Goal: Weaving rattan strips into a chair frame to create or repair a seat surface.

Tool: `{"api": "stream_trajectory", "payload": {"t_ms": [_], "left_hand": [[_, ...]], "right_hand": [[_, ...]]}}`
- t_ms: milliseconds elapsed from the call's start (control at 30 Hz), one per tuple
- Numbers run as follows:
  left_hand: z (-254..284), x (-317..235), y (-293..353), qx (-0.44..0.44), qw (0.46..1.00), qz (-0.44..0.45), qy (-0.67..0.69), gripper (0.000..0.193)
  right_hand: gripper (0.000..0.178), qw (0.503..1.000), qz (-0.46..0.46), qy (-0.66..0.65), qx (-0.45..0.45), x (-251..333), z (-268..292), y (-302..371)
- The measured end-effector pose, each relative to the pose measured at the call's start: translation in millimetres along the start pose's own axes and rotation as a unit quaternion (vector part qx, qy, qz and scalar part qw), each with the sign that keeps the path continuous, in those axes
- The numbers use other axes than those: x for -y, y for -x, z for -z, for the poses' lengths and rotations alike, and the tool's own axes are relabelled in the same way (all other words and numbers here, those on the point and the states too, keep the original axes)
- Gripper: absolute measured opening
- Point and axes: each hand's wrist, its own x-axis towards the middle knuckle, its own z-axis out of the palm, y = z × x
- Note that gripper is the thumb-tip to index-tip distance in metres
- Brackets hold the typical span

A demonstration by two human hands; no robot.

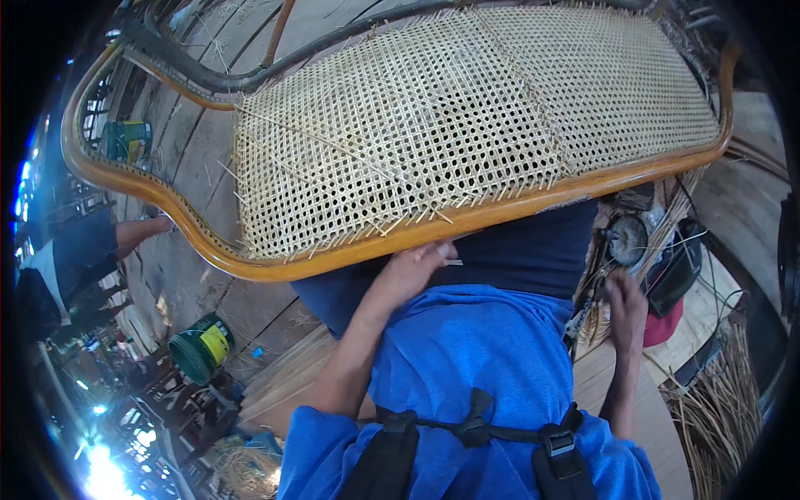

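Observation:
A curved wooden frame point(392, 242) lies across my lap, with a woven cane panel point(400, 133) stretched over most of it. Loose cane ends stick out along its near rail. My left hand point(419, 265) is closed just below that rail, fingertips pinched, and a short pale strip point(454, 262) juts from them. Off to the right, clear of the frame, my right hand point(625, 304) is closed, its fingers curled over a cluttered pile of small things. Whatever those fingers hold cannot be made out.
A round grey metal piece point(626, 239) sits among the clutter near a dark bag point(677, 267). Bundled cane strips point(721, 408) lie at lower right. Green buckets point(202, 347) stand on the plank floor at left, where another person's leg point(142, 235) shows.

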Motion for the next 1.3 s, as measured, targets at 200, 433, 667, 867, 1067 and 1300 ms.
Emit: {"api": "stream_trajectory", "payload": {"t_ms": [200,433,667,867,1067,1300], "left_hand": [[-9,66,-47,-0.006,0.959,0.046,0.28,0.024],[12,14,-83,-0.093,0.703,-0.12,0.695,0.059],[0,26,-95,-0.081,0.686,-0.12,0.713,0.06],[-9,39,-90,-0.081,0.656,-0.092,0.744,0.06],[5,38,-77,-0.084,0.644,-0.092,0.755,0.06],[5,32,-19,0.023,0.553,-0.105,0.827,0.048]], "right_hand": [[0.015,0.936,0.347,-0.045,0.036,161,-72,-116],[0.015,0.899,0.389,0.154,0.13,206,-126,-197],[0.013,0.904,0.347,0.195,0.158,215,-127,-190],[0.015,0.907,0.311,0.23,0.165,217,-128,-192],[0.017,0.929,0.34,0.143,0.039,196,-141,-184],[0.017,0.894,0.438,-0.093,-0.031,195,-130,-118]]}}
